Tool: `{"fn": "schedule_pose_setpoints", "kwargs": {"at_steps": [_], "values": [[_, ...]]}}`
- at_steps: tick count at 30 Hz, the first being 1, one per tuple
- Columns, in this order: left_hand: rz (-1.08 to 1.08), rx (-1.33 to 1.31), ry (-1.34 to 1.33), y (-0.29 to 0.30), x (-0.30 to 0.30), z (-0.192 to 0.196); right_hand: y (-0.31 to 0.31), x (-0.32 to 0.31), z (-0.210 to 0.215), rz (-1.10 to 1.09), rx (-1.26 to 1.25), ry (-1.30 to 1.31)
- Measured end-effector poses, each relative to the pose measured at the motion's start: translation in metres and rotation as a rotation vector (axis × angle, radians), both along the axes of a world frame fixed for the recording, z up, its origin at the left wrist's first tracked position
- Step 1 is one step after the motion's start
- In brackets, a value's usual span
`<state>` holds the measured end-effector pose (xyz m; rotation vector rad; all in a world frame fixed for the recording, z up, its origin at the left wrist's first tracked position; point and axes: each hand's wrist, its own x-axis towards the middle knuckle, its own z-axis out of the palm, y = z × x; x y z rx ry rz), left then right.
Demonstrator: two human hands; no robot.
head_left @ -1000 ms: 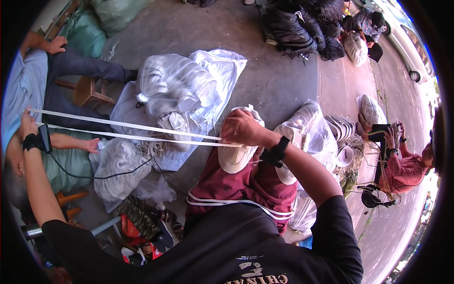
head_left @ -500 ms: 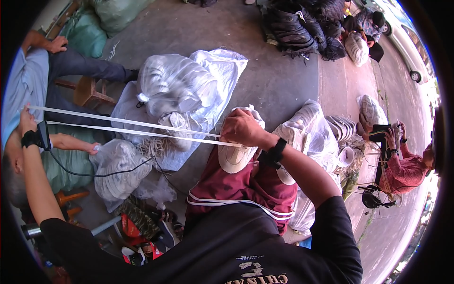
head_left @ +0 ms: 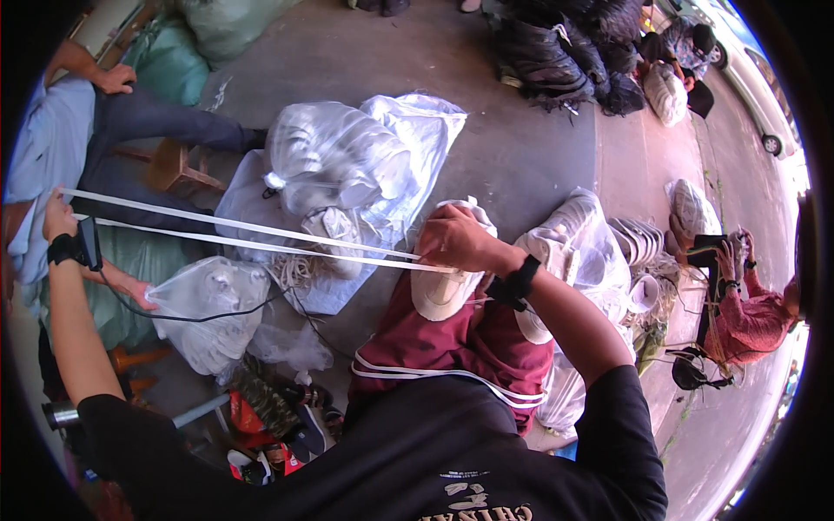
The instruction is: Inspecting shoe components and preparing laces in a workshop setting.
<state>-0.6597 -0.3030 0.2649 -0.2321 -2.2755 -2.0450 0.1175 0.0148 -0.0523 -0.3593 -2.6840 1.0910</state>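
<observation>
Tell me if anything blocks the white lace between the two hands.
Nothing visible does. The white lace runs taut through open air from the left hand to the right hand, passing above the clear plastic bags without snagging.

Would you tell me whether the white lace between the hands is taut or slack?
Taut: the white lace runs in two straight strands from the left hand to the right hand, without sag.

A grey concrete floor (head_left: 521, 148) carries clear plastic bags of white goods (head_left: 334, 161) beyond the right hand (head_left: 456, 239), with black bundles (head_left: 556, 52) farther off.
</observation>
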Motion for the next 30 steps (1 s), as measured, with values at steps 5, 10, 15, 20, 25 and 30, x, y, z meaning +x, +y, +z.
{"fn": "schedule_pose_setpoints", "kwargs": {"at_steps": [5,10,15,20,25,30], "values": [[-0.228,0.167,-0.041,0.048,0.099,-0.043,0.000,0.010,0.002,0.009,0.143,0.080],[-0.250,0.282,-0.035,0.067,0.190,-0.029,-0.011,0.032,0.020,-0.051,0.054,-0.035],[-0.258,0.332,0.048,0.069,0.240,-0.012,-0.010,0.035,0.033,0.030,0.048,-0.005],[-0.298,0.320,0.024,0.071,0.257,-0.016,-0.011,0.044,0.034,0.075,0.066,0.005],[-0.369,0.280,0.005,0.071,0.267,-0.023,-0.014,0.052,0.035,0.109,0.060,0.000],[-0.406,0.274,-0.001,0.073,0.276,-0.021,-0.013,0.052,0.030,0.122,0.051,0.019]]}}
